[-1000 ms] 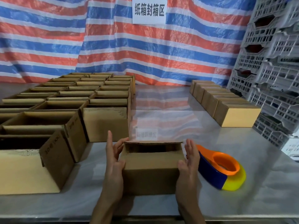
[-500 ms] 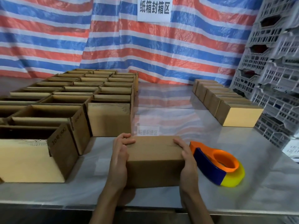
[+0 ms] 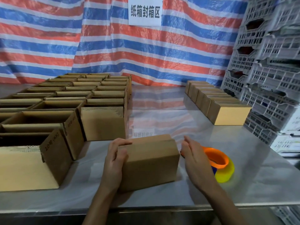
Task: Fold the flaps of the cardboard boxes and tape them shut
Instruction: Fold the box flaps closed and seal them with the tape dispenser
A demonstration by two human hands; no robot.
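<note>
The cardboard box [image 3: 149, 161] stood on the metal table [image 3: 253, 179], near its front edge and in front of the person; its top flaps were folded down flat, and I could not tell if any tape was on them. The left hand [image 3: 114, 161] gripped the left end of this box, with the fingers curled over the top edge and the thumb laid against the near side. The right hand [image 3: 193, 158] was apart from the box, just beside its right end; its fingers were stretched out and it held nothing. This hand covered a part of the tape dispenser [image 3: 222, 164], which lay on the table at the right of the box; whether the hand touched it, I could not tell. At the left stood many open boxes [image 3: 103, 122] in close rows; at the far right a row of closed boxes [image 3: 232, 115] stood beside the grey plastic crates [image 3: 267, 70]. Behind the table hung a striped tarpaulin [image 3: 97, 46] with a white sign [image 3: 145, 12].
</note>
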